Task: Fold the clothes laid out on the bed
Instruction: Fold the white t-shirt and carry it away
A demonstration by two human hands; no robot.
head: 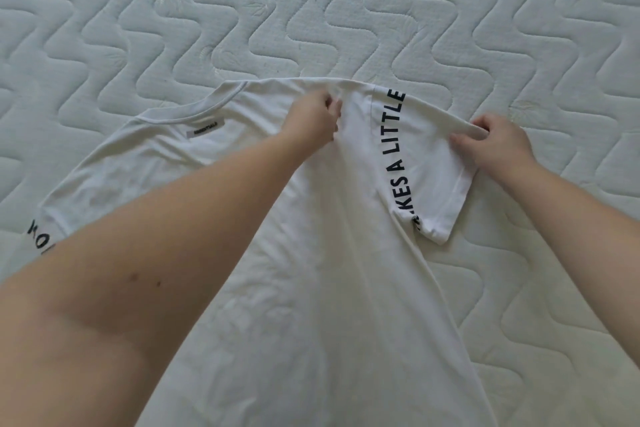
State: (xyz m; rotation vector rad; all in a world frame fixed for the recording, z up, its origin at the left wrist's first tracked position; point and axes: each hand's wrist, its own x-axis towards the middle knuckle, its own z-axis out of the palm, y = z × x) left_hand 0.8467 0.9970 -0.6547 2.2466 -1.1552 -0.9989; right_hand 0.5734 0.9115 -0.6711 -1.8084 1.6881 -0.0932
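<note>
Pinching the shoulder seam, the left hand [317, 114] held the white T-shirt [311, 270] just right of the collar [194, 113], while the right hand [498, 142] gripped the right sleeve's [433, 163] far edge, fingertips curled under the cloth. The shirt lay spread on the quilted mattress [346, 10]. The fabric seemed slightly lifted. Keeping both grips level and the seam taut would bring the sleeve over squarely.
</note>
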